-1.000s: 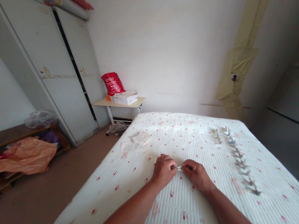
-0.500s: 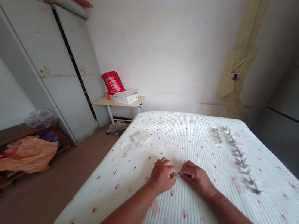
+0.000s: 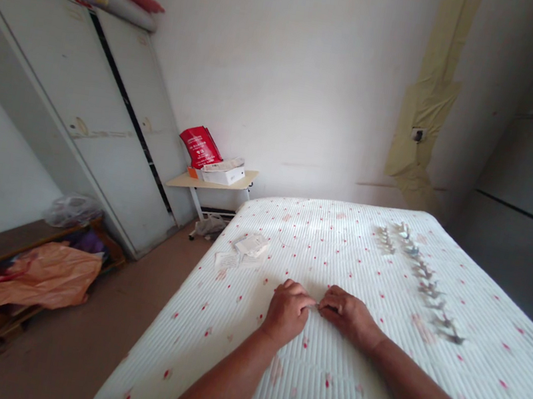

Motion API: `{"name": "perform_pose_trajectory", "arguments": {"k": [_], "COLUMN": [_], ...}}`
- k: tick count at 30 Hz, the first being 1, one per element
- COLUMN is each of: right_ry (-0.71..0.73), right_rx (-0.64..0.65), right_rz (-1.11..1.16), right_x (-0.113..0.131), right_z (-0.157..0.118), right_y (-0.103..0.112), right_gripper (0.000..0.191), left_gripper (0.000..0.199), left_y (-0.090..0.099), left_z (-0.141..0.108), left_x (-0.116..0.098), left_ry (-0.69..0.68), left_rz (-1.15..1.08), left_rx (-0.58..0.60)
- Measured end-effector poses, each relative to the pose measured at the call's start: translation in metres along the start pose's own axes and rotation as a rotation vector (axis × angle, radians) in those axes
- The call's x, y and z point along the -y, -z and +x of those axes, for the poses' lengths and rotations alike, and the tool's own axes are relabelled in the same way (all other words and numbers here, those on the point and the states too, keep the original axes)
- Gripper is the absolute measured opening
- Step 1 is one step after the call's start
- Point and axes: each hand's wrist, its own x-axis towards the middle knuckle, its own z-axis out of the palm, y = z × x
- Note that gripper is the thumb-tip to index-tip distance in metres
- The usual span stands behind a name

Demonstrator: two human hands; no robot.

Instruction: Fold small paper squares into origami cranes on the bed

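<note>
My left hand (image 3: 286, 314) and my right hand (image 3: 350, 315) meet low over the middle of the mattress (image 3: 318, 383). Between their fingertips is a small, thin piece of folded paper (image 3: 315, 306), greyish white. Both hands pinch it, one from each side, and the fingers hide most of it. To the right, small folded paper birds (image 3: 430, 291) stand in rows on the mattress; they look like cranes. Beyond my left hand lies a small pile of white printed paper sheets (image 3: 252, 245).
Past the far left corner of the mattress, a small table (image 3: 228, 183) bears a red bag (image 3: 200, 147) and a white box (image 3: 224, 174). A white cabinet (image 3: 79, 102) lines the left wall. Near it, an orange plastic bag (image 3: 44, 276) lies on a low wooden unit.
My fingers have shifted slightly around the paper, and less of it shows between them. My view has moved very little. The paper birds and the pile stay in place.
</note>
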Motion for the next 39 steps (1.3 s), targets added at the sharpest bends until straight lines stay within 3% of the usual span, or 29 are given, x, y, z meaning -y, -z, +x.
{"name": "perform_pose_trajectory", "arguments": {"k": [13,19,33,39], "right_ry": [-0.261,-0.399,-0.443,-0.433], "right_rx": [-0.023,0.036,0.156,0.171], "right_rz": [-0.12,-0.117,-0.217,-0.248], "right_x": [0.01,0.008,0.012,0.014], "right_z": [0.011,0.021,0.037,0.04], "right_y": [-0.005,-0.003,0.002,0.003], "right_gripper": [0.017,0.012,0.013,0.012], "left_gripper": [0.023,0.021,0.024,0.031], "left_y": [-0.008,-0.009,-0.008,-0.003], "left_z": [0.001,0.002,0.002,-0.002], "left_x": [0.004,0.005,0.006,0.003], "left_ry": [0.036,0.047,0.1,0.031], "left_rz": [0.01,0.016,-0.023,0.009], "left_rx": [0.005,0.01,0.02,0.056]}}
